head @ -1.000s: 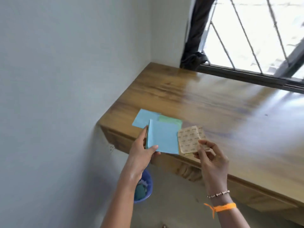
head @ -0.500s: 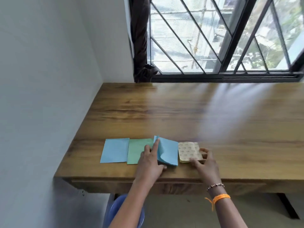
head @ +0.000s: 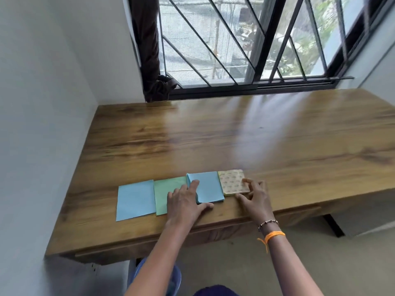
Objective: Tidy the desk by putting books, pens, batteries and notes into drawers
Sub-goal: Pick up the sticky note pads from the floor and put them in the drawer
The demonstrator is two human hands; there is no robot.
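Four paper items lie in a row near the wooden desk's [head: 235, 142] front edge: a light blue note [head: 135, 200], a green note [head: 165, 193], a blue note pad [head: 210, 185] and a beige patterned note pad [head: 233, 181]. My left hand [head: 184, 205] lies over the green note and the blue pad's left corner, index finger on top and thumb along its front edge. My right hand [head: 255, 196] pinches the patterned pad's right front corner between thumb and fingers. All four items rest flat on the desk.
A closed drawer front [head: 213, 235] runs under the desk's front edge. A blue bin [head: 176, 278] stands on the floor below. The white wall [head: 42, 124] closes the left side; a barred window [head: 245, 50] and a dark curtain [head: 147, 50] stand behind.
The view swung from the desk's left corner to face it squarely. The blue pad, held up and curling before, now lies flat, and the patterned pad has come down onto the desk.
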